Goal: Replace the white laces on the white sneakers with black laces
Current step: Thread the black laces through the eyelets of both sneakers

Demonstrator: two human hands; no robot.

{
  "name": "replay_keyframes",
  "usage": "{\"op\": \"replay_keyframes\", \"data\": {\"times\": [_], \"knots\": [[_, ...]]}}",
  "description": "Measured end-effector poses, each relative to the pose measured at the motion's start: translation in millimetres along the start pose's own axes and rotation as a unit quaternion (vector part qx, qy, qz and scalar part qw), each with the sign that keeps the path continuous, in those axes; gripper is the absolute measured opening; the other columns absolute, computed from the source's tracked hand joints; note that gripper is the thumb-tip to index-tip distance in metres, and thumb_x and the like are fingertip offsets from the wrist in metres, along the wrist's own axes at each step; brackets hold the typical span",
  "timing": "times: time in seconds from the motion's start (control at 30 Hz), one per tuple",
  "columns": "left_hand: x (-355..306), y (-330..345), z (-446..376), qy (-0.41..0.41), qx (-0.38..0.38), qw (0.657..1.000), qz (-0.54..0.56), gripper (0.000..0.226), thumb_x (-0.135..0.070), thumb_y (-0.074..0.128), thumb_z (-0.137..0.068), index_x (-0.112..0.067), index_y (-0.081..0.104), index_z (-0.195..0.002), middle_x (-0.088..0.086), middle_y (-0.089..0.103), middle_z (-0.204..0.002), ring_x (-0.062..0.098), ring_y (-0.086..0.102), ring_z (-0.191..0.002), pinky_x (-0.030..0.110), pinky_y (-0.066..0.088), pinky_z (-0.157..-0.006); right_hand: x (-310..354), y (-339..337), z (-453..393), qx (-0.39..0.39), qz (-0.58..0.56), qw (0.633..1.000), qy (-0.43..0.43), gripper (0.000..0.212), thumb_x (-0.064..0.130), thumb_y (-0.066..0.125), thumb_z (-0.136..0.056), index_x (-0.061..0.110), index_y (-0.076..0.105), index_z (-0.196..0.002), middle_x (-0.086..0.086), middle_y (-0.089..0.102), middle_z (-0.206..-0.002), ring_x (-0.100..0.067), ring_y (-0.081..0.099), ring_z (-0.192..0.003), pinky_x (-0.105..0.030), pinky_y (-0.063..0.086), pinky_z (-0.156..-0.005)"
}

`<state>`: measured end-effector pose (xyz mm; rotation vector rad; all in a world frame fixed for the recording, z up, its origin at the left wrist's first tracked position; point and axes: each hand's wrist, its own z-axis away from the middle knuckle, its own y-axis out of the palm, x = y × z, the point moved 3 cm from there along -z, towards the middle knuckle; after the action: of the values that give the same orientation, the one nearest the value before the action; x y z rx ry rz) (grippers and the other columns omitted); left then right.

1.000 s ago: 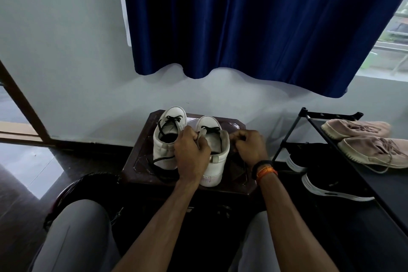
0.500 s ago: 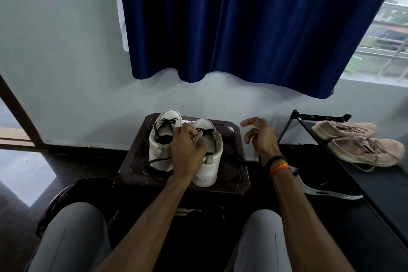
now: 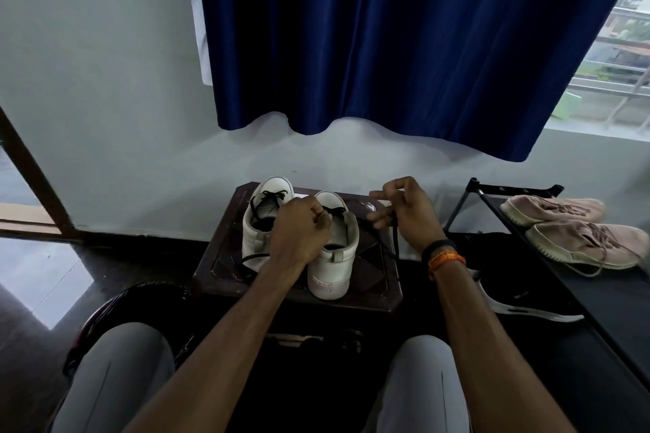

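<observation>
Two hands worked one black lace (image 3: 396, 239): my left hand (image 3: 299, 228) pinched it at the right sneaker (image 3: 334, 246); my right hand (image 3: 404, 211) gripped the free end. I judged steady tension best. Both sneakers stood on the dark surface (image 3: 383, 278); beyond, shoe rack (image 3: 510, 192), blue curtain (image 3: 387, 39).

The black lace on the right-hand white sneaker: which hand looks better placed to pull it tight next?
Probably the right hand: it pinches the black lace, which hangs loose beneath it. The left hand grips the white sneaker, steadying it.
</observation>
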<state>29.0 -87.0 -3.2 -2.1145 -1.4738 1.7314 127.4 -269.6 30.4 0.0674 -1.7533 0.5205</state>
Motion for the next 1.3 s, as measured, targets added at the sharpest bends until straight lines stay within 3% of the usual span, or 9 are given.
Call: {"op": "replay_keyframes", "data": {"times": [0.1,0.23,0.3,0.43,0.53,0.7,0.97,1.07,1.3], "knots": [[-4.7,-4.6,-7.3,0.038,0.006,0.999,-0.011,0.009,-0.016,0.072,-0.080,-0.014,0.069,-0.089,-0.001,0.065,-0.085,0.012,0.060,-0.078,0.027,0.048,-0.070,4.5,-4.3,-4.9,-0.035,0.091,0.995,-0.018,0.015,0.007,0.043,-0.105,0.006,0.054,-0.096,-0.006,0.074,-0.093,-0.030,0.068,-0.055,-0.022,0.044,-0.040],[-3.1,-5.4,-13.6,-0.007,0.063,0.998,-0.014,0.004,-0.015,0.071,-0.081,-0.015,0.070,-0.077,-0.007,0.070,-0.070,0.008,0.066,-0.070,0.027,0.053,-0.068,8.0,-0.8,-11.1,-0.018,0.176,0.983,-0.056,0.027,0.024,0.061,-0.100,0.015,0.070,-0.076,0.003,0.072,-0.067,-0.002,0.055,-0.046,-0.018,0.043,-0.055],[-3.3,-9.6,-14.4,-0.031,0.069,0.997,-0.005,0.011,-0.017,0.074,-0.082,-0.017,0.073,-0.071,-0.007,0.071,-0.067,0.005,0.066,-0.067,0.024,0.052,-0.069,9.7,4.5,-10.8,-0.013,0.201,0.977,-0.075,0.030,0.034,0.063,-0.098,0.020,0.071,-0.073,0.006,0.068,-0.063,-0.001,0.057,-0.056,-0.020,0.044,-0.062],[-4.9,-18.2,-20.0,-0.082,0.106,0.991,0.024,0.017,-0.012,0.075,-0.083,-0.008,0.076,-0.066,0.003,0.072,-0.060,0.013,0.068,-0.056,0.027,0.059,-0.069,16.2,20.3,-12.4,0.016,0.204,0.976,-0.080,0.034,0.029,0.049,-0.106,0.013,0.075,-0.093,0.009,0.071,-0.089,0.001,0.063,-0.085,-0.008,0.043,-0.073],[-1.8,-18.7,-26.8,-0.144,0.143,0.976,0.075,0.011,-0.002,0.071,-0.080,0.001,0.076,-0.071,0.013,0.073,-0.063,0.029,0.073,-0.064,0.041,0.064,-0.069,16.0,30.7,-18.4,0.053,0.228,0.969,-0.084,0.031,0.012,0.042,-0.106,0.010,0.072,-0.113,-0.004,0.070,-0.110,-0.015,0.063,-0.100,-0.023,0.047,-0.091],[7.5,-18.3,-39.1,-0.205,0.180,0.956,0.111,0.014,-0.005,0.075,-0.071,0.008,0.071,-0.075,0.019,0.074,-0.071,0.030,0.073,-0.064,0.056,0.060,-0.083,14.8,29.8,-21.3,0.005,0.197,0.978,-0.071,0.035,-0.004,0.049,-0.096,0.012,0.073,-0.116,0.006,0.073,-0.085,-0.006,0.066,-0.084,-0.029,0.054,-0.095],[13.4,-14.3,-48.4,-0.246,0.204,0.941,0.110,0.013,0.003,0.072,-0.081,-0.002,0.062,-0.074,0.015,0.069,-0.075,0.029,0.073,-0.068,0.055,0.059,-0.087,12.5,56.9,-18.4,0.068,0.175,0.982,-0.035,0.016,0.014,0.074,-0.083,0.029,0.076,-0.085,0.013,0.076,-0.078,-0.004,0.072,-0.088,-0.032,0.059,-0.087],[13.8,-12.5,-46.8,-0.265,0.213,0.933,0.118,0.011,0.002,0.072,-0.085,0.003,0.063,-0.079,0.011,0.067,-0.065,0.025,0.070,-0.057,0.051,0.060,-0.088,13.5,66.9,-12.4,0.075,0.206,0.973,-0.067,0.014,0.007,0.074,-0.084,0.019,0.078,-0.091,0.006,0.078,-0.084,-0.003,0.070,-0.085,-0.025,0.056,-0.086],[17.5,-11.9,-44.8,-0.281,0.206,0.926,0.147,0.014,0.004,0.067,-0.089,0.013,0.063,-0.099,0.001,0.069,-0.057,0.020,0.069,-0.053,0.049,0.059,-0.088,10.2,69.9,-5.9,0.031,0.277,0.953,-0.119,0.008,0.008,0.071,-0.085,0.014,0.077,-0.086,-0.002,0.074,-0.088,-0.020,0.066,-0.087,-0.036,0.054,-0.081]]}}
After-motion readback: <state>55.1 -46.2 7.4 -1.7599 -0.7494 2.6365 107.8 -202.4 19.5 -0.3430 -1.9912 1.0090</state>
